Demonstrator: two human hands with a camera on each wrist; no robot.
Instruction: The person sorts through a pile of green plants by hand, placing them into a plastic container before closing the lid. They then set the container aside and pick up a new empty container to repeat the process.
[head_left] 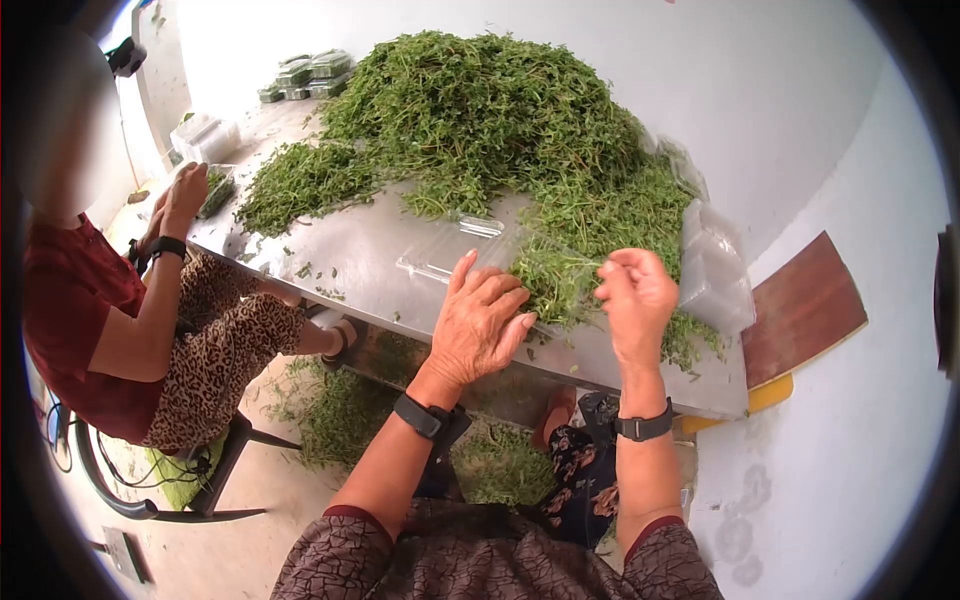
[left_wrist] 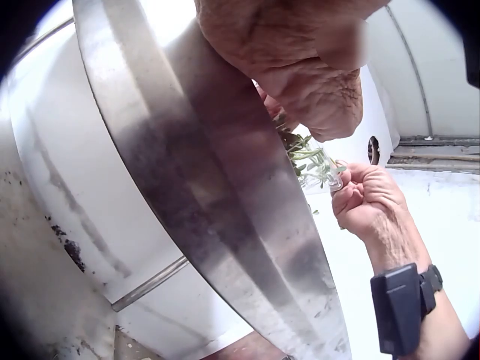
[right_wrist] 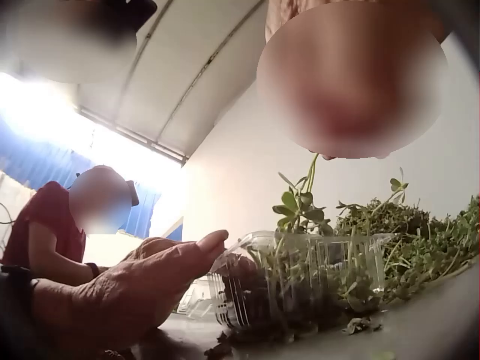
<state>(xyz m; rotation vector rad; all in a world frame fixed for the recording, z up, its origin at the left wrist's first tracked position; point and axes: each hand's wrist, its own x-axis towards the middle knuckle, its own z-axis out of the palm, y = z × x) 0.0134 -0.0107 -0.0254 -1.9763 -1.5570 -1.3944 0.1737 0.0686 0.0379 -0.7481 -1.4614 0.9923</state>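
A clear plastic clamshell box (right_wrist: 304,274) stands on the metal table (head_left: 365,260), with leafy green sprigs inside and dark leaves at its near end. In the head view its transparent lid (head_left: 440,262) lies folded back to the left. My left hand (head_left: 478,320) rests against the box's side, fingers extended and thumb apart. Over the other side, my right hand (head_left: 638,295) has curled fingers and pinches a thin green sprig (right_wrist: 310,176) that hangs down into the box. The right fingertips are blurred in the right wrist view.
A large heap of greens (head_left: 490,110) covers the table's back. Stacked empty boxes (head_left: 715,265) stand at the right edge, filled boxes (head_left: 310,72) at the back left. Another person (head_left: 110,330) sits on the left, handling a box. Loose greens (head_left: 340,415) lie below the table.
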